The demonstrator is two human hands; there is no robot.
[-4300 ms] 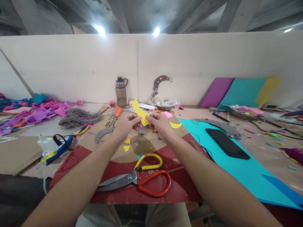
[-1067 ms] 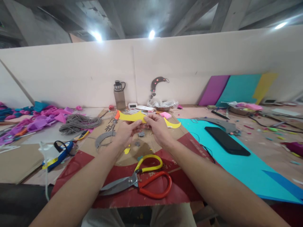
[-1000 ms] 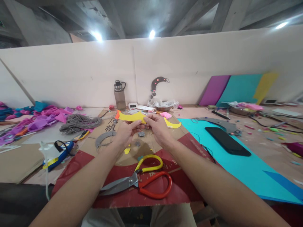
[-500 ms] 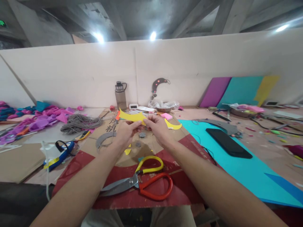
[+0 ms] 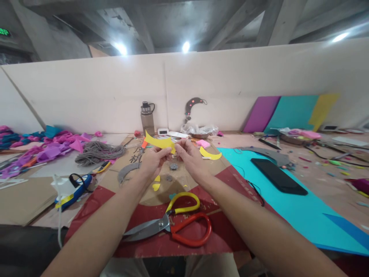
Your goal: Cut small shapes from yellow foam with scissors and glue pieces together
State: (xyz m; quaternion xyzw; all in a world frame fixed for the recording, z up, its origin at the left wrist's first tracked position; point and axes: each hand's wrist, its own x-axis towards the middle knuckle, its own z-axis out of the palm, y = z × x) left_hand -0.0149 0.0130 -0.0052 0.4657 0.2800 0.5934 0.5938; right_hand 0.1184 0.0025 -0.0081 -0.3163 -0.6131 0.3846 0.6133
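Observation:
My left hand [image 5: 155, 159] pinches a yellow crescent-shaped piece [image 5: 158, 142] above the cardboard. Close beside it, the fingers of my right hand [image 5: 187, 156] are pressed together at the piece's right end; what they grip there is too small to make out. A second yellow crescent [image 5: 211, 154] lies right of my right hand. Below the hands are small yellow scraps [image 5: 156, 187] and a grey bit [image 5: 173, 166]. A grey crescent [image 5: 127, 172] lies left, partly behind my left forearm. Scissors [image 5: 164, 223] with yellow and red handles rest nearest me.
A black phone [image 5: 278, 176] lies on a turquoise sheet [image 5: 288, 211] at the right. A bottle [image 5: 147, 119] stands by the wall. Grey cord [image 5: 98, 152], pink and purple scraps [image 5: 52, 148] and a blue power strip [image 5: 73, 194] are at the left.
The view has shifted slightly. Both hands stay close together at the yellow piece, with a little more of its right end showing between them.

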